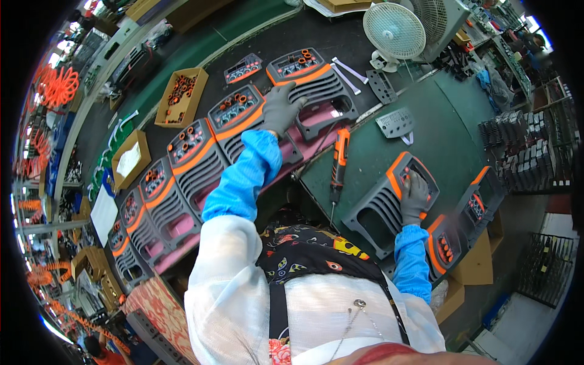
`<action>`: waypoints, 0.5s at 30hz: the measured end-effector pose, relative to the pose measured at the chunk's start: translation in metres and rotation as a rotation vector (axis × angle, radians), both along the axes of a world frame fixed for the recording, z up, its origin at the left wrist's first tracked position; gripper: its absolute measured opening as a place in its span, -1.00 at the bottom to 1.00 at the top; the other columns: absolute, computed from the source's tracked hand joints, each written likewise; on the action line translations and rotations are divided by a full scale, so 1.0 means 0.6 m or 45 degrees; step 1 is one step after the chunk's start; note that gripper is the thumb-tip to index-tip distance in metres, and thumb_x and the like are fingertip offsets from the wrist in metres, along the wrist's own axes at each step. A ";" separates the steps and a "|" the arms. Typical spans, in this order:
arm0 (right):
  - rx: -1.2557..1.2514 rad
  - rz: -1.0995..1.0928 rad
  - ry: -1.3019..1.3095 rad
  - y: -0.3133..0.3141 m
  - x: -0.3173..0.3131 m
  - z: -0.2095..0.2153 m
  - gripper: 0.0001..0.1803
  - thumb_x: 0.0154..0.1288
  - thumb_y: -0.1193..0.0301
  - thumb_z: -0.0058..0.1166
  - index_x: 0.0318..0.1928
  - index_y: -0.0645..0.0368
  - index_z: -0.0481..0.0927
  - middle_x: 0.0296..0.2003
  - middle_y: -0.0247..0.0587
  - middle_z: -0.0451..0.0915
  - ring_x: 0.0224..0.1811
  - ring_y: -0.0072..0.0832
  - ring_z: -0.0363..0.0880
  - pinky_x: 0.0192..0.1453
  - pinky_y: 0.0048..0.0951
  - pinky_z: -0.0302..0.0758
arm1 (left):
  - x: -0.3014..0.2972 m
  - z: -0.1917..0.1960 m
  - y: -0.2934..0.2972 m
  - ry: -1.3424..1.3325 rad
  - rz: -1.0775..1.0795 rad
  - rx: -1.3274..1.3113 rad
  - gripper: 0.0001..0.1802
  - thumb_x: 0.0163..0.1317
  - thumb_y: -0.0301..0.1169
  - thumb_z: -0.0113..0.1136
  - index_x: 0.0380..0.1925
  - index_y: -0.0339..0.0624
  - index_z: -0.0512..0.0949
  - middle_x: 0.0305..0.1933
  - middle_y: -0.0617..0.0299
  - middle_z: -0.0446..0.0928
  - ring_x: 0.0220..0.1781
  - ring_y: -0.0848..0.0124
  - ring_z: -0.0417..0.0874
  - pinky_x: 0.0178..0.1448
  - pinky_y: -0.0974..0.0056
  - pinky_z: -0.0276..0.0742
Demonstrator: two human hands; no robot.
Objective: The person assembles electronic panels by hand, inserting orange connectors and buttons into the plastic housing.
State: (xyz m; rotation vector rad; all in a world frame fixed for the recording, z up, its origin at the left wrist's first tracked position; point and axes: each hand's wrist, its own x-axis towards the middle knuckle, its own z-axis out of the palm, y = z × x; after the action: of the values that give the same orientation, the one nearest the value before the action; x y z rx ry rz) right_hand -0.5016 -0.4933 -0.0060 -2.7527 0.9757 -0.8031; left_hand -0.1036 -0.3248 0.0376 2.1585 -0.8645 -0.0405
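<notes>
My left hand (281, 111), in a grey glove, reaches to the row of grey plastic housings with orange trim. Its fingers are apart at the edge of the farthest housing (319, 88), beside the neighbouring one (236, 112). On the green bench at the right, my right hand (415, 199), also gloved, grips another slatted grey-and-orange housing (376, 210). Its fingers bend over the upper panel, hiding part of it. Between my hands is an orange-and-black electric screwdriver (339, 161), its bit toward me. A loose grey panel (396, 123) lies beyond the right-hand housing.
More housings (193, 159) run along the left line. Cardboard boxes of orange-and-black rings (181, 97) and a white packet (129, 159) stand beyond. Two housings (445, 246) sit right of my right hand. A white fan (394, 31) stands at the back; stacked dark parts (526, 152) fill the far right.
</notes>
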 end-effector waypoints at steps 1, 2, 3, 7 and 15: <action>-0.008 -0.007 0.006 0.001 -0.001 -0.001 -0.66 0.31 0.31 -0.06 0.03 0.19 0.51 -0.05 -0.08 0.54 0.00 -0.14 0.46 0.12 -0.18 0.37 | 0.028 -0.009 -0.023 -0.141 0.053 0.024 -0.42 0.01 -0.08 0.32 0.06 0.03 0.48 0.07 0.07 0.47 0.12 0.08 0.44 0.13 0.03 0.40; -0.005 -0.052 0.021 0.002 -0.001 -0.001 -0.66 0.31 0.31 -0.05 0.02 0.21 0.51 -0.04 -0.07 0.54 0.02 -0.14 0.46 0.14 -0.19 0.37 | 0.057 -0.017 -0.045 -0.282 0.108 0.047 -0.42 0.01 -0.07 0.32 0.06 0.03 0.48 0.07 0.09 0.46 0.15 0.06 0.41 0.12 0.02 0.40; -0.001 -0.107 0.037 0.002 -0.004 -0.002 -0.66 0.30 0.32 -0.05 0.01 0.23 0.52 -0.03 -0.06 0.54 0.04 -0.14 0.46 0.15 -0.19 0.36 | 0.080 -0.014 -0.070 -0.267 0.064 0.106 -0.41 0.00 -0.08 0.31 0.07 0.05 0.47 0.10 0.10 0.44 0.17 0.07 0.39 0.11 0.04 0.41; -0.033 -0.181 0.160 0.005 0.000 -0.002 -0.65 0.29 0.33 -0.04 0.01 0.25 0.51 -0.04 -0.04 0.54 0.05 -0.13 0.46 0.16 -0.18 0.35 | 0.156 -0.007 -0.144 -0.400 0.044 0.289 -0.43 0.00 -0.09 0.30 0.07 0.13 0.47 0.05 0.07 0.43 0.07 0.08 0.43 0.05 0.03 0.44; 0.107 -0.276 0.277 0.012 0.005 0.006 -0.65 0.28 0.35 -0.09 0.00 0.28 0.51 -0.04 0.01 0.52 0.07 -0.08 0.45 0.18 -0.16 0.34 | 0.208 -0.010 -0.233 -0.112 -0.085 0.671 -0.56 0.11 -0.03 0.21 -0.01 0.15 0.50 0.04 0.09 0.40 0.05 0.05 0.48 -0.05 0.02 0.54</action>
State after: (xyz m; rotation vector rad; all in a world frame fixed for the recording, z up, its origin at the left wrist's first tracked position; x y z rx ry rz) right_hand -0.4986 -0.4862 -0.0024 -2.7358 1.3337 -0.4799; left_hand 0.0215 -0.4645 0.0317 2.6327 -1.0665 -0.2317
